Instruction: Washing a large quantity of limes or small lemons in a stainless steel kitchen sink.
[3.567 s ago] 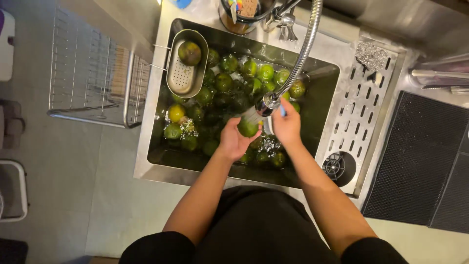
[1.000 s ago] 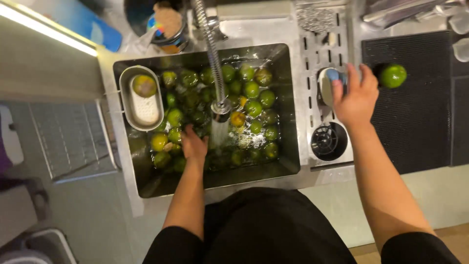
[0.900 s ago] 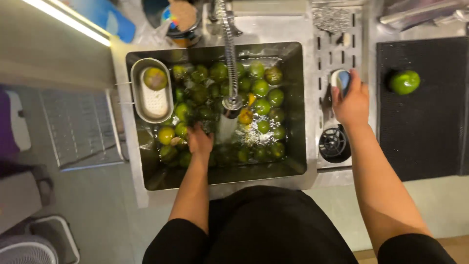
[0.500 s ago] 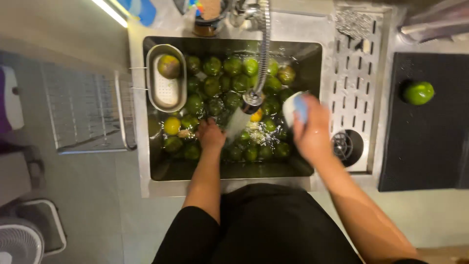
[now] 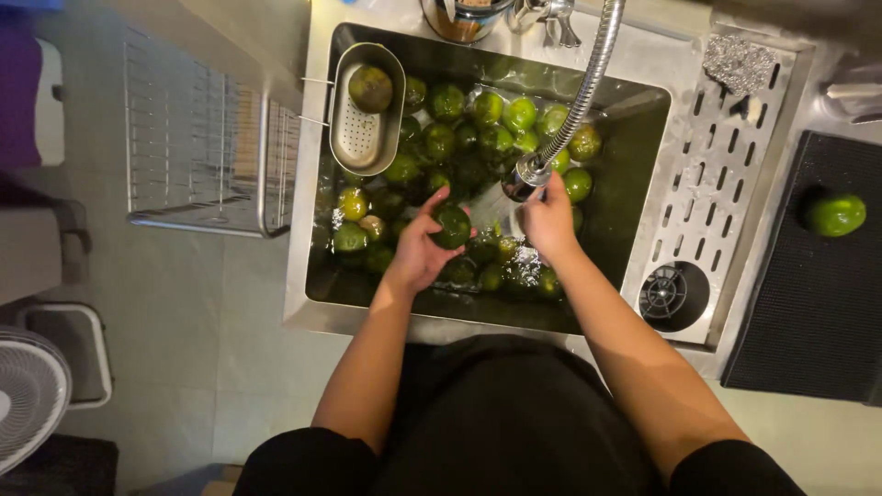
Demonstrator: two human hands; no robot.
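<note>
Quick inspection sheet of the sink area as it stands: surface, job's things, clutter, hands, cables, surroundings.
Surface: steel sink, water in it.
Job's things: green fruit held under the spray head; many more fruits float in the water.
Clutter: strainer basket holding one fruit; steel scourer; single fruit on black mat.
Hands: left hand grips the fruit; right hand at the spray head.
Cables: nothing seen.
Surroundings: wire rack, fan.

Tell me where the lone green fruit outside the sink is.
In the head view the green fruit lies alone on the black mat at the far right, beyond the slotted metal drainboard beside the sink.
</note>
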